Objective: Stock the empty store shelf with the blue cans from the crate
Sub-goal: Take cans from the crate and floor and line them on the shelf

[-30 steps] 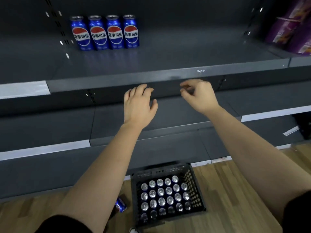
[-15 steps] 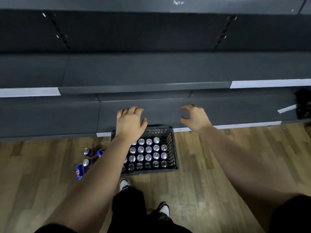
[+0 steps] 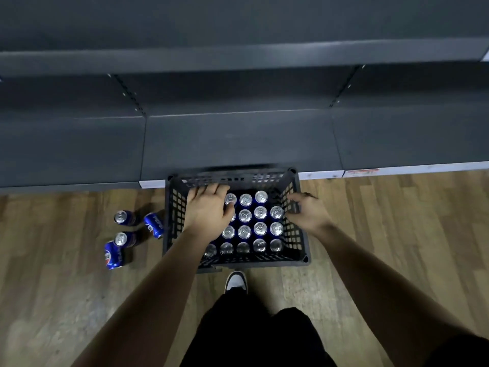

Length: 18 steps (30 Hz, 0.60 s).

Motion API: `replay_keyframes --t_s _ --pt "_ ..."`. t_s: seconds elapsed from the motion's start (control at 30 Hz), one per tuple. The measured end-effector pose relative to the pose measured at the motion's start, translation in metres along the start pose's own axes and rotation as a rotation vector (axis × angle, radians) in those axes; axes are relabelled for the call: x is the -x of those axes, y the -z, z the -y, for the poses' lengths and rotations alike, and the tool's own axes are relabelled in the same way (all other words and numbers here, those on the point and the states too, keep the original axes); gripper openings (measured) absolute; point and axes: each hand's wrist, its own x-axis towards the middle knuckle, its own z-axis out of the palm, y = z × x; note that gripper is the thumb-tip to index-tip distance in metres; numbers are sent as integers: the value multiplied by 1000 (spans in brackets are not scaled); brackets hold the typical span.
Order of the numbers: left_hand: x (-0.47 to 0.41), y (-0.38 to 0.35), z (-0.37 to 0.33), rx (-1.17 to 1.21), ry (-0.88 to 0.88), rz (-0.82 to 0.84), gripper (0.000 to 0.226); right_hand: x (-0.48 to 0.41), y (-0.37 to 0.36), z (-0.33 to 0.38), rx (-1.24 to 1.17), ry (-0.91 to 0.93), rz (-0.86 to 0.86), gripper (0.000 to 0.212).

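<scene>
Left hand (image 3: 209, 211) covers several cans (image 3: 260, 229) in the crate (image 3: 292, 238); crate's far rim blurred; shoe (image 3: 235, 280) partly hidden by trouser leg (image 3: 238, 329).

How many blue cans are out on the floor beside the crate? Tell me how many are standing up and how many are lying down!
Standing blue cans: 2
Lying blue cans: 2
Total: 4

Blue cans (image 3: 260, 228) stand upright in rows inside black crate (image 3: 173, 221) (beside dark shelf (image 3: 238, 144))
</scene>
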Motion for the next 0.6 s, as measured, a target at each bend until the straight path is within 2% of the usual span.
replay_keyframes --t_s 0.23,0.33,0.6 --pt "-29 -148 35 25 3 5 44 -96 -101 -67 26 -20 20 54" --pt "-41 -202 48 17 -15 -17 39 -131 -135 -90 6 -38 25 57" --pt "-76 -281 63 56 -27 -96 32 -201 -187 -127 179 -11 68 69"
